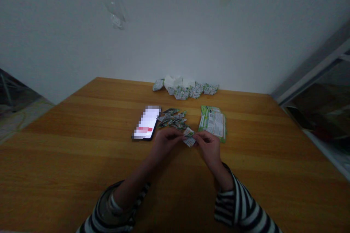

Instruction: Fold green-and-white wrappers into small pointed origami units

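A wooden table (82,145) runs back to a white wall, where a heap of folded printed papers (186,88) sits out of the way. Closer in lies a flat stack of green printed sheets (213,123), just beside the right hand (209,145) and within easy reach. A phone (146,127) lies screen up, readable at a glance, next to a small cluster of folded pieces (172,118). Left hand (165,142) and right hand both pinch one small printed paper piece (189,137) between closed fingertips, just above the table between the phone and the stack, each hand steadying a side.
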### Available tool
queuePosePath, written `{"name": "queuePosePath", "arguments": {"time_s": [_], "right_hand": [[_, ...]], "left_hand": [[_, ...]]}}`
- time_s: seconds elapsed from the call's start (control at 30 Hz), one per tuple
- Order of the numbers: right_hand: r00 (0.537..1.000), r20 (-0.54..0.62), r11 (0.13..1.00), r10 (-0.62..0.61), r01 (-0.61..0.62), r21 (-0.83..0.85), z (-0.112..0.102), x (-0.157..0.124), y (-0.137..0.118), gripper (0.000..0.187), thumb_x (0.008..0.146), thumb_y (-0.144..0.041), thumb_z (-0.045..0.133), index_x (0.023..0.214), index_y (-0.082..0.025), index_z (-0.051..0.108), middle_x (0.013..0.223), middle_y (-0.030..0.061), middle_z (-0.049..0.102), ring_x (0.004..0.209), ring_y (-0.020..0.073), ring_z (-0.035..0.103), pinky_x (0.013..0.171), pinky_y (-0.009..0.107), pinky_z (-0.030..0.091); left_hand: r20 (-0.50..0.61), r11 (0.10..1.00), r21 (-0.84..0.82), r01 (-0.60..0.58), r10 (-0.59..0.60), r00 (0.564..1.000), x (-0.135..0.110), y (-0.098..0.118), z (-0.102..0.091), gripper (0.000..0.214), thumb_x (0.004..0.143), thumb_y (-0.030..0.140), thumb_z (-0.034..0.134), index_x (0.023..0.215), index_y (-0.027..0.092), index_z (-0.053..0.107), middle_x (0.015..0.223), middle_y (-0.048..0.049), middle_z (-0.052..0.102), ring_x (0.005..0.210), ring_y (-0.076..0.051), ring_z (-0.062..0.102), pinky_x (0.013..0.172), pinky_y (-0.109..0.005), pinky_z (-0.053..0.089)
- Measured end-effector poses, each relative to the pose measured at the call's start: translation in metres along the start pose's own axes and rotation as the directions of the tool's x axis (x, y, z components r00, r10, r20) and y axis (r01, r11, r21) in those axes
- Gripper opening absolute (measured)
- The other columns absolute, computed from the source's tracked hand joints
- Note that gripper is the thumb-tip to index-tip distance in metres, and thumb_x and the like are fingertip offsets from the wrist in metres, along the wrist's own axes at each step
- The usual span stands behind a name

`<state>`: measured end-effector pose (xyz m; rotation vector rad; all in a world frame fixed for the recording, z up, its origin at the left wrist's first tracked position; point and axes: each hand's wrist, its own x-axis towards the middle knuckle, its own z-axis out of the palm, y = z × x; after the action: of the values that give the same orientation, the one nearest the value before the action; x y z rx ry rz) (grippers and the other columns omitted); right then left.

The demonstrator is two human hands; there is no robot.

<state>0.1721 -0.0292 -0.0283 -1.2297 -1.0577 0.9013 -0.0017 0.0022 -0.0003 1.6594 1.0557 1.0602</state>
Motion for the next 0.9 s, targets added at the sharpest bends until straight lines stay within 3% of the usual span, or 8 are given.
{"name": "queuePosePath", "arguments": {"time_s": [0.07, 0.17, 0.27, 0.37, 0.47, 0.6, 0.77, 0.9], "right_hand": [[1.000, -0.001, 1.000, 0.009, -0.009, 0.010, 0.001, 0.000, 0.000, 0.019, 0.070, -0.036, 0.075, 0.065, -0.018, 0.071, 0.056, 0.0008, 0.067, 0.049, 0.0137, 0.059, 0.047, 0.024, 0.048], [1.000, -0.005, 1.000, -0.014, 0.014, -0.001, 0.004, -0.001, 0.001, 0.021, 0.071, -0.037, 0.074, 0.065, -0.018, 0.071, 0.059, 0.0019, 0.069, 0.053, 0.0145, 0.061, 0.050, 0.024, 0.049], [0.999, -0.017, 0.999, -0.036, 0.036, -0.024, 0.007, -0.002, 0.002, 0.020, 0.074, -0.036, 0.073, 0.067, -0.017, 0.071, 0.062, 0.0024, 0.070, 0.056, 0.0147, 0.062, 0.054, 0.025, 0.050], [0.999, -0.023, 0.999, -0.029, 0.028, -0.017, 0.009, -0.002, 0.003, 0.019, 0.075, -0.035, 0.072, 0.069, -0.017, 0.071, 0.063, 0.0025, 0.071, 0.057, 0.0145, 0.063, 0.056, 0.025, 0.050], [1.000, -0.016, 1.000, -0.021, 0.021, -0.010, 0.010, -0.002, 0.004, 0.020, 0.076, -0.036, 0.071, 0.071, -0.016, 0.071, 0.065, 0.0028, 0.071, 0.058, 0.0148, 0.063, 0.056, 0.025, 0.051], [0.998, -0.046, 0.999, -0.049, 0.048, -0.024, 0.009, 0.000, 0.007, 0.020, 0.077, -0.036, 0.070, 0.072, -0.016, 0.071, 0.065, 0.0029, 0.071, 0.058, 0.0149, 0.063, 0.055, 0.025, 0.050], [0.994, -0.037, 0.993, -0.104, 0.101, -0.056, 0.006, 0.000, 0.007, 0.013, 0.076, -0.029, 0.070, 0.070, -0.018, 0.071, 0.063, 0.0020, 0.071, 0.057, 0.0149, 0.064, 0.055, 0.024, 0.051], [0.990, -0.007, 0.986, -0.142, 0.140, -0.092, 0.005, -0.002, 0.004, 0.010, 0.076, -0.026, 0.070, 0.069, -0.019, 0.072, 0.064, 0.0017, 0.072, 0.059, 0.0150, 0.065, 0.057, 0.024, 0.051]], "left_hand": [[-0.068, 1.000, -0.020, 0.017, -0.018, 0.998, -0.001, -0.001, 0.003, 0.010, 0.071, 0.027, 0.074, 0.068, 0.018, 0.074, 0.073, -0.0046, 0.073, 0.070, -0.018, 0.065, 0.068, -0.027, 0.050], [-0.133, 0.981, -0.128, 0.143, -0.160, 0.978, -0.002, -0.003, 0.009, 0.015, 0.071, 0.032, 0.075, 0.070, 0.017, 0.075, 0.074, -0.0047, 0.074, 0.071, -0.019, 0.067, 0.070, -0.028, 0.052], [-0.122, 0.907, -0.315, 0.280, -0.331, 0.936, -0.002, -0.008, 0.014, 0.026, 0.067, 0.037, 0.078, 0.079, 0.015, 0.075, 0.079, -0.0066, 0.076, 0.072, -0.020, 0.069, 0.070, -0.030, 0.053], [-0.110, 0.826, -0.457, 0.330, -0.420, 0.901, -0.003, -0.012, 0.017, 0.037, 0.061, 0.038, 0.083, 0.087, 0.013, 0.074, 0.085, -0.0090, 0.077, 0.074, -0.020, 0.070, 0.072, -0.030, 0.054], [-0.103, 0.783, -0.513, 0.352, -0.463, 0.880, -0.004, -0.013, 0.018, 0.045, 0.058, 0.037, 0.085, 0.093, 0.012, 0.073, 0.085, -0.0099, 0.077, 0.073, -0.020, 0.071, 0.073, -0.030, 0.055], [-0.042, 0.744, -0.565, 0.357, -0.458, 0.888, -0.002, -0.011, 0.016, 0.054, 0.059, 0.041, 0.084, 0.102, 0.012, 0.070, 0.086, -0.0093, 0.076, 0.073, -0.019, 0.071, 0.073, -0.031, 0.056], [0.093, 0.705, -0.529, 0.472, -0.505, 0.858, 0.002, -0.008, 0.012, 0.047, 0.066, 0.057, 0.073, 0.077, 0.012, 0.071, 0.070, -0.0070, 0.073, 0.062, -0.016, 0.068, 0.062, -0.026, 0.055], [0.192, 0.740, -0.414, 0.530, -0.498, 0.846, 0.002, -0.014, 0.007, 0.046, 0.069, 0.057, 0.071, 0.067, 0.011, 0.071, 0.067, -0.0072, 0.072, 0.058, -0.014, 0.064, 0.056, -0.023, 0.050]]}}
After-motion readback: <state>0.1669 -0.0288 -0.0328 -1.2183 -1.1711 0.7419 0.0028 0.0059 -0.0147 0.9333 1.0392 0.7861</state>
